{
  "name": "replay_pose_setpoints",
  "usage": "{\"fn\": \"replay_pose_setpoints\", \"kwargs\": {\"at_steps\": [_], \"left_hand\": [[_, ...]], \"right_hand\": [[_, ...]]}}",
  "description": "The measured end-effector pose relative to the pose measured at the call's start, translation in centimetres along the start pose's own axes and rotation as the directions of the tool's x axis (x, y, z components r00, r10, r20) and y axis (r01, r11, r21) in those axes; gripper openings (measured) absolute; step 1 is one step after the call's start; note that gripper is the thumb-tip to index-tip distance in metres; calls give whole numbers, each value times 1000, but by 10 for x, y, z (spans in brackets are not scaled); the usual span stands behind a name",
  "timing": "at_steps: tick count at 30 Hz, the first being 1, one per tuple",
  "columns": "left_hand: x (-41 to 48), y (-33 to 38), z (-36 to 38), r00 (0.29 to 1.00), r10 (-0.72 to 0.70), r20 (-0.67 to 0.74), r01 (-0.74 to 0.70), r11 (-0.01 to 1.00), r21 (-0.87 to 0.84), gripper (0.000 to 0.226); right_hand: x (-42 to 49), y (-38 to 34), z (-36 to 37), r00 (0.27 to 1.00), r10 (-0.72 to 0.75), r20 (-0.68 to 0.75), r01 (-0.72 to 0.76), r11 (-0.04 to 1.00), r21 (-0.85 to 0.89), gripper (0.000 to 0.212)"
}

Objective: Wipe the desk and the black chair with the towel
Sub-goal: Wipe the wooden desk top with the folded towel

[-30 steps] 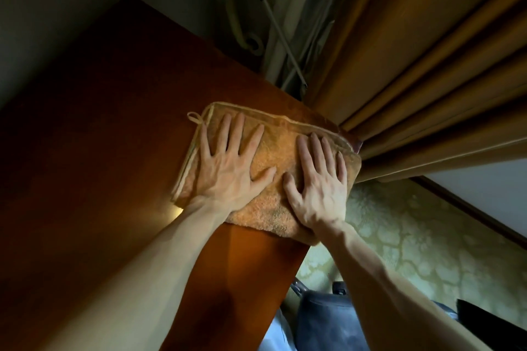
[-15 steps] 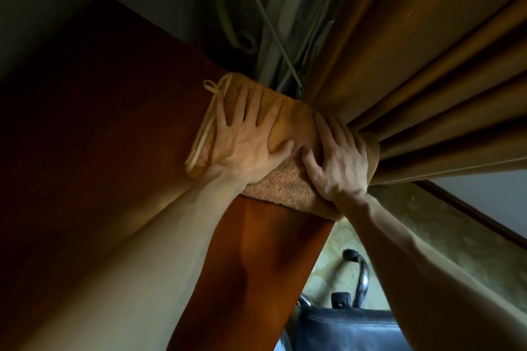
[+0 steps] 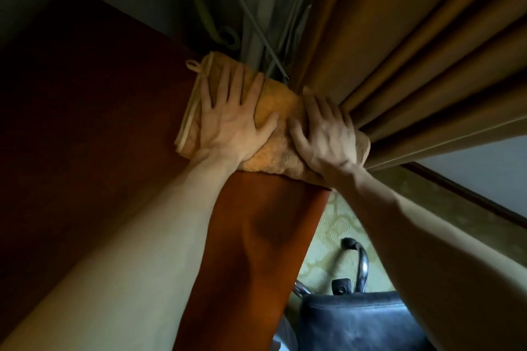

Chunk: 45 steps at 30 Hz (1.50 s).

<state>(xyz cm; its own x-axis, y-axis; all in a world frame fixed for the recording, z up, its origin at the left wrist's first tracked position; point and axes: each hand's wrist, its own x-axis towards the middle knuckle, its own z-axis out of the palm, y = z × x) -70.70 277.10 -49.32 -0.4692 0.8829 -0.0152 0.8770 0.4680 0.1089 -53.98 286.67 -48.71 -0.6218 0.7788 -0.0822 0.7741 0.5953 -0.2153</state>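
A folded orange towel [image 3: 273, 102] lies at the far right corner of the dark reddish-brown desk [image 3: 99, 122]. My left hand [image 3: 231, 120] presses flat on the towel's left half with its fingers spread. My right hand [image 3: 325, 134] presses on the towel's right half, and its fingertips reach the curtain folds. The black chair [image 3: 356, 322] shows at the bottom, below the desk's right edge, with its chrome arm [image 3: 362, 262] above the seat back.
Heavy tan curtains [image 3: 413, 51] hang right against the desk's far corner. Grey sheer fabric, a thin rod [image 3: 256, 25] and a cable sit behind the desk's far edge. Patterned green carpet [image 3: 325, 248] lies beside the desk. A white surface [image 3: 484, 168] is at right.
Both hands have slid the towel away from me along the desk's right edge into the far corner, up against the curtain. The chair's chrome arm has come into view.
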Motion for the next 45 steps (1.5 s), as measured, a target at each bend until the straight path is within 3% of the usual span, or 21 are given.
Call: {"fn": "replay_pose_setpoints", "kwargs": {"at_steps": [5, 24, 35, 45], "left_hand": [[-54, -9, -3, 1000, 7, 11, -7, 1000, 17, 85], [-297, -64, -6, 992, -125, -30, 126, 991, 46, 81], [-324, -55, -3, 967, -251, -28, 252, 967, 37, 80], [-305, -48, -6, 882, -471, -17, 472, 882, 24, 84]], "right_hand": [[-64, -24, 14, 998, -36, -50, 32, 996, -79, 77], [-263, -116, 43, 991, -116, 72, 116, 993, 14, 78], [-266, -111, 46, 975, -197, 99, 196, 980, 16, 82], [-187, -99, 37, 860, -486, 158, 493, 870, -5, 78]]}}
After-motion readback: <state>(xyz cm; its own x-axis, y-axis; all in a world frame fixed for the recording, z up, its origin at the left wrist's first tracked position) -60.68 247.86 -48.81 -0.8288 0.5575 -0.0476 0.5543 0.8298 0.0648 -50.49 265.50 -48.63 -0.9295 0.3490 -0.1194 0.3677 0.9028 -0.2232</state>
